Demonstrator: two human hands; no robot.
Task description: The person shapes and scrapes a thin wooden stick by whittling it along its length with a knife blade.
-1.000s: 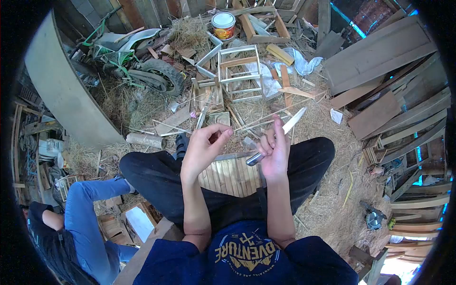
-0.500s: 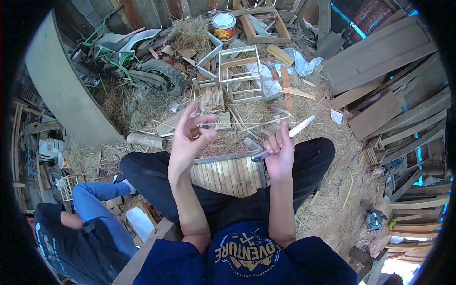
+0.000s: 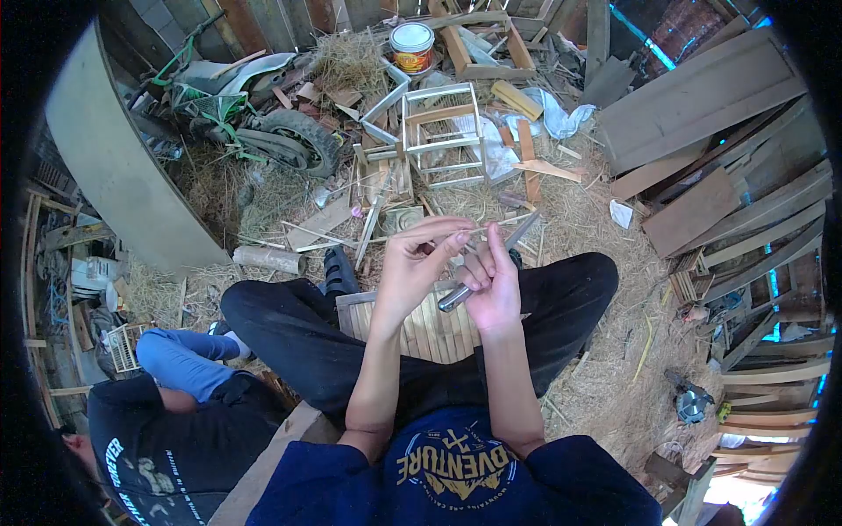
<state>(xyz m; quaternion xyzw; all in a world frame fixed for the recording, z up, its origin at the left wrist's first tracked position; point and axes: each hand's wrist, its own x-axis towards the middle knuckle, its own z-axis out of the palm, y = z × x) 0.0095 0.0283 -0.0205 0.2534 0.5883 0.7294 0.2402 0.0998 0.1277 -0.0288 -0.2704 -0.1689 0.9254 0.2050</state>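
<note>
My right hand (image 3: 491, 285) is closed around a knife (image 3: 453, 299); its handle shows below the fingers and its blade points up and right. With fingers and thumb pinched together, my left hand (image 3: 417, 267) holds a thin wooden stick (image 3: 476, 231). The stick runs across to my right thumb, and both hands are close together. Part of the stick is hidden behind the left fingers. Below them, a slatted wooden panel (image 3: 438, 336) lies between my legs.
Another person (image 3: 175, 430) sits at the left. Ahead are a small wooden frame (image 3: 443, 136), a paint bucket (image 3: 412, 48) and a motorbike (image 3: 263, 131). Boards (image 3: 702, 96) lean at the right, near a power tool (image 3: 691, 406). Straw and scraps cover the floor.
My left hand has moved right and closed from spread fingers onto the stick. My right hand has shifted slightly left, turning the knife blade. The person at the left has leaned over.
</note>
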